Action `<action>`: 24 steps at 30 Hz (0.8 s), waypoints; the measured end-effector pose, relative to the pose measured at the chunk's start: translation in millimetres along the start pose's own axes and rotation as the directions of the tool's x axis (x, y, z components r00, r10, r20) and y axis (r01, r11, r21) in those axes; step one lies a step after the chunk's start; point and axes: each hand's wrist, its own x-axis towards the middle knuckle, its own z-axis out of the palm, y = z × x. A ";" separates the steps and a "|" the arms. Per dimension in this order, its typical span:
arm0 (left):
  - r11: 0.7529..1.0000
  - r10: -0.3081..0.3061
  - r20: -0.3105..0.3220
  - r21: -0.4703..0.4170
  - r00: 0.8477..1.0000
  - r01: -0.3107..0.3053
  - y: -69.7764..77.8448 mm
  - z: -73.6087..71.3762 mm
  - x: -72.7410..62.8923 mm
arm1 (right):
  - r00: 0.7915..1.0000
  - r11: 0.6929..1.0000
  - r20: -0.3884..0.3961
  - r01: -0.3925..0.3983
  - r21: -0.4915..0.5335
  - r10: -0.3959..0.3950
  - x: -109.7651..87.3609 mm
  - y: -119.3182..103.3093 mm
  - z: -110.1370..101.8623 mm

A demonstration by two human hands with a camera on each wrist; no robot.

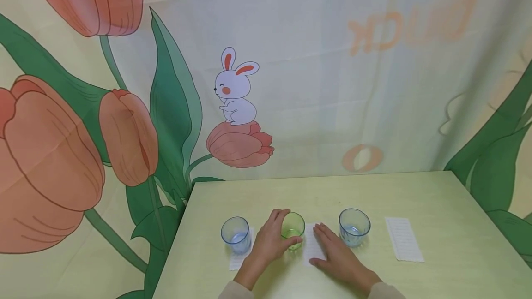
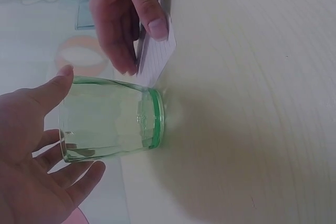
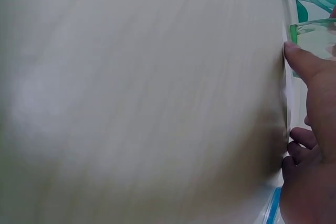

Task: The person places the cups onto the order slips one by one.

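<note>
My left hand (image 1: 269, 240) holds a clear green glass (image 1: 294, 230) by its upper part, the thumb on one side and the fingers on the other. In the left wrist view the green glass (image 2: 113, 121) has its base close to the tabletop. Just right of it, my right hand (image 1: 340, 256) rests on a lined white paper slip (image 1: 311, 244), fingers extended over it and thumb by the near edge. The right wrist view shows this right hand (image 3: 317, 124) with its thumb at the paper's edge.
A blue glass (image 1: 237, 238) stands left, partly over another paper slip (image 1: 238, 263). A second blue glass (image 1: 354, 226) is right of my right hand, and a further lined slip (image 1: 404, 240) lies beyond it. A printed curtain (image 1: 299, 105) hangs behind the pale table (image 1: 324, 193).
</note>
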 end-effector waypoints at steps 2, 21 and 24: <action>1.000 -0.003 0.000 -0.003 1.000 0.003 0.0 -0.1 0.4 | 1.000 1.000 0.012 -0.010 -0.004 0.010 0.2 1.9 1.2; 1.000 -0.013 0.012 -0.017 1.000 0.013 -0.3 -2.0 -1.1 | 0.999 0.999 0.031 0.036 -0.023 -0.036 -12.1 9.7 -5.4; 0.999 -0.025 0.015 -0.024 1.000 0.025 -0.6 -1.9 -0.9 | 0.999 0.999 0.029 0.035 -0.012 -0.035 -13.7 10.9 -4.7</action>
